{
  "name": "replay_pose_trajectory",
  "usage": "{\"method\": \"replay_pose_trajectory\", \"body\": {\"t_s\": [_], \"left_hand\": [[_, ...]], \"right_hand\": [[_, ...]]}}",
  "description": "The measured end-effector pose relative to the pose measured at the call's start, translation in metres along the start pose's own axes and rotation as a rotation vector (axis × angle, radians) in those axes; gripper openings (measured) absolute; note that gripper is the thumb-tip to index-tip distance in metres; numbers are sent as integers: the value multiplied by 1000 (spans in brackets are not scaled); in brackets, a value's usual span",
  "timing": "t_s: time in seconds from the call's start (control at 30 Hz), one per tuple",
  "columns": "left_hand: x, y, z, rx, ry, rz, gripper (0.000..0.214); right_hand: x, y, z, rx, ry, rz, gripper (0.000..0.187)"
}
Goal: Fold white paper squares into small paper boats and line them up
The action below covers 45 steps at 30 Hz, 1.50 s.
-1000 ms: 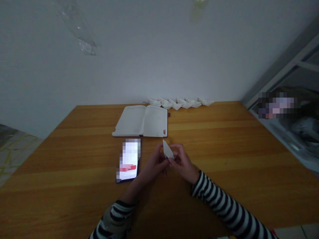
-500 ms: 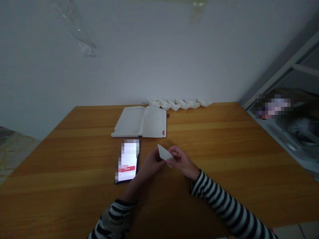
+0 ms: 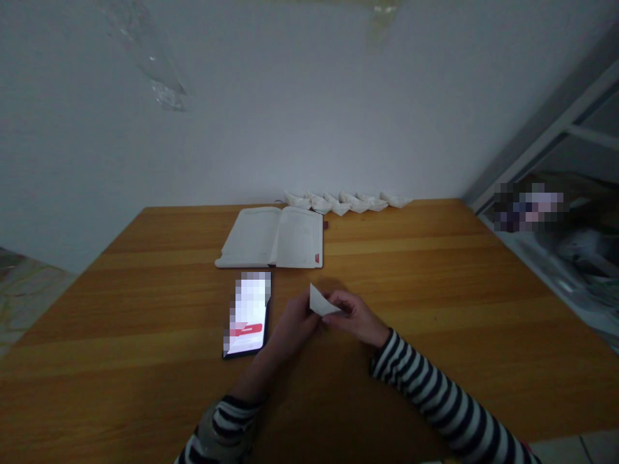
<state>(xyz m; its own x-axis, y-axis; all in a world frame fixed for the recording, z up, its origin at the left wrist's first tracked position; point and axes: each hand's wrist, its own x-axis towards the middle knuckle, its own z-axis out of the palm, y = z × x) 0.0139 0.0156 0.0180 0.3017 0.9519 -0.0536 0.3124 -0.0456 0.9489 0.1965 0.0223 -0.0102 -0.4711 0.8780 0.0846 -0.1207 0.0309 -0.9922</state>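
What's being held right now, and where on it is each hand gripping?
White paper: the left hand has its left side, the right hand its lower right end. Some finger contact is hidden.

free tabletop (image 3: 483, 309) rightward, phone (image 3: 249, 316) near left hand (image 3: 296, 319), notebook (image 3: 251, 238) ahead, wall (image 3: 309, 116) beyond

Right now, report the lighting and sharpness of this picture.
Head view: dim overall, the phone screen glowing brightest; same view: shadow darkens the table at bottom centre; coarse pixel blocks mask part of the screen; the folded paper looks soft.
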Motion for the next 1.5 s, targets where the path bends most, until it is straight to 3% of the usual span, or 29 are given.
{"method": "replay_pose_trajectory", "body": {"t_s": [0.3, 0.5, 0.63, 0.83, 0.93, 1.17, 1.4, 1.5], "left_hand": [[4, 0, -1, -132, 155, -3, 19], [1, 3, 0, -34, 198, 126, 30], [1, 1, -2, 31, 140, 154, 32], [2, 4, -18, -87, -17, 121, 38], [0, 10, -23, -248, -90, 45, 46], [0, 20, -13, -391, -73, -50, 47], [9, 3, -5, -500, 183, -217, 46], [10, -6, -2, -615, 244, -283, 47]], "right_hand": [[2, -15, 0, -128, 41, -194, 17], [0, -13, 3, -48, 281, -144, 20], [0, -9, -1, -20, 327, -54, 20], [-1, -8, -10, -368, 454, -155, 8], [-3, -11, -11, -521, 454, -207, 6], [-5, -14, -8, -768, 454, -313, 10], [-10, -16, -3, -723, 320, -345, 9], [-12, -12, 6, -649, 247, -287, 10]]}}
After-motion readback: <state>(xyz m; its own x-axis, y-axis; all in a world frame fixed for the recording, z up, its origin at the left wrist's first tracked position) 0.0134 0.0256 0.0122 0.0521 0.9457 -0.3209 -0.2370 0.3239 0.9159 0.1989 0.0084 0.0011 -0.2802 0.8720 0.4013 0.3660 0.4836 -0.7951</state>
